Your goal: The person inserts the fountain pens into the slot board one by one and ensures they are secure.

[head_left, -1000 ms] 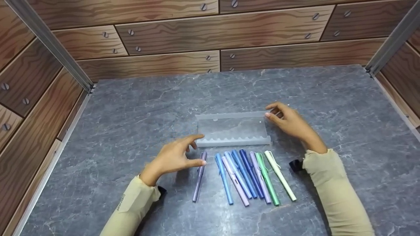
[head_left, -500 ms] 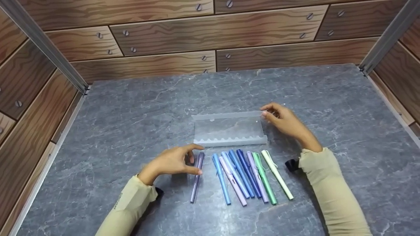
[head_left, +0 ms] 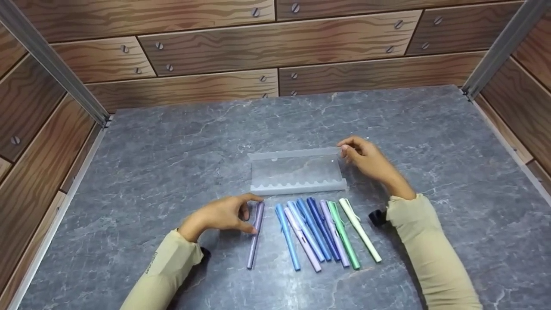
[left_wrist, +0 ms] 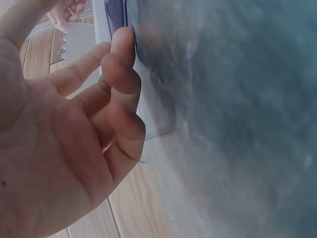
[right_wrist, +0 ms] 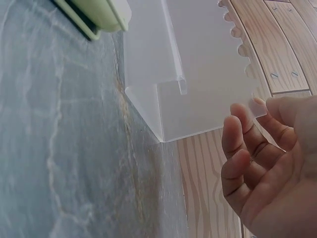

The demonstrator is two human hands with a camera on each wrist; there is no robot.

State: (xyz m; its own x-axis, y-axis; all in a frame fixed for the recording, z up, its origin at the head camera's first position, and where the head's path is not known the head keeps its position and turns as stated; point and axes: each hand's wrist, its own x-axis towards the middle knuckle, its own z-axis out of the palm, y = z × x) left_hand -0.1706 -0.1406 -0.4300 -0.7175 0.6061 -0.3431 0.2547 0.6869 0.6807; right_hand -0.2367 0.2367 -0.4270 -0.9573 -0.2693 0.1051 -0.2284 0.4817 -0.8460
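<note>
A clear plastic pen rack [head_left: 297,172] with scalloped edges stands mid-table. My right hand [head_left: 361,157] pinches its far right corner between thumb and index finger; the right wrist view shows the rack's clear sheet [right_wrist: 203,99] reaching the fingertips. My left hand [head_left: 224,215] is beside a purple pen [head_left: 254,245] lying apart at the left. Its thumb lies at the pen's middle and its index finger near the top end, fingers loosely bent. In the left wrist view the purple pen [left_wrist: 115,12] is mostly cut off at the top edge, and the thumb's tip is out of frame.
Right of the purple pen lie several capped pens: a light blue pen [head_left: 287,237], pink-lilac, blue and navy ones, a green pen [head_left: 344,237] and a pale green pen [head_left: 361,232]. Wood-patterned walls [head_left: 206,51] enclose the grey marbled table [head_left: 181,142].
My left hand has moved down from the rack's front left corner to the purple pen. My right hand has closed in on the rack's far right corner. The head view has shifted slightly.
</note>
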